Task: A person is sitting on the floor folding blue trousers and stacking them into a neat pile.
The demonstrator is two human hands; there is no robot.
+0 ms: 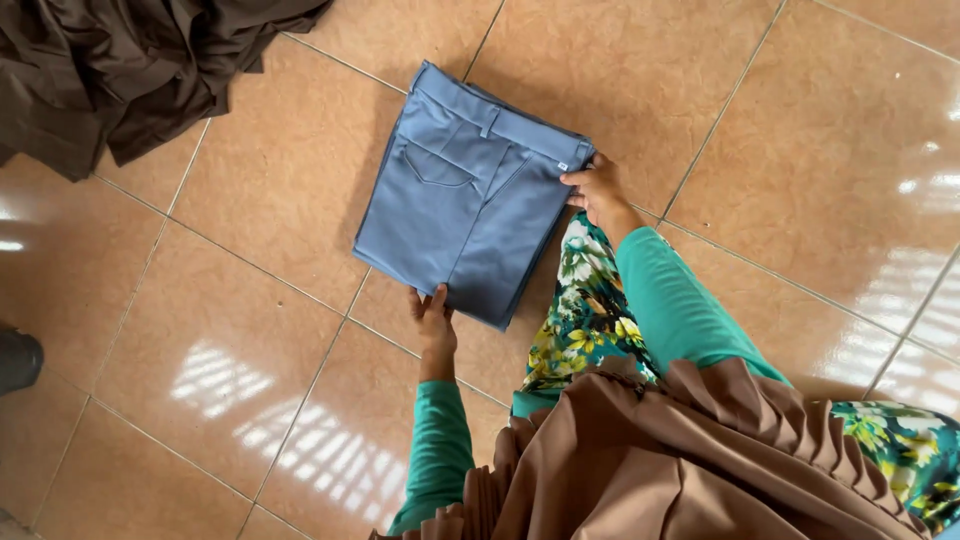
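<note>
1. The dark brown cloth pile (pixel 130 70) runs off the top and left edges, so its full extent cannot be told.
2. A black object (pixel 18 360) at the left edge is mostly cut off; its kind is unclear.
3. The left hand (pixel 432 318) has its fingertips tucked under the folded blue trousers (pixel 465 190).
4. The small label at the trousers' waistband corner is too small to tell.

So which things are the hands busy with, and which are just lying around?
In hand:
folded blue trousers
left hand at their lower edge
right hand at the waistband corner

Lying about:
dark brown cloth heap
black shoe
</note>
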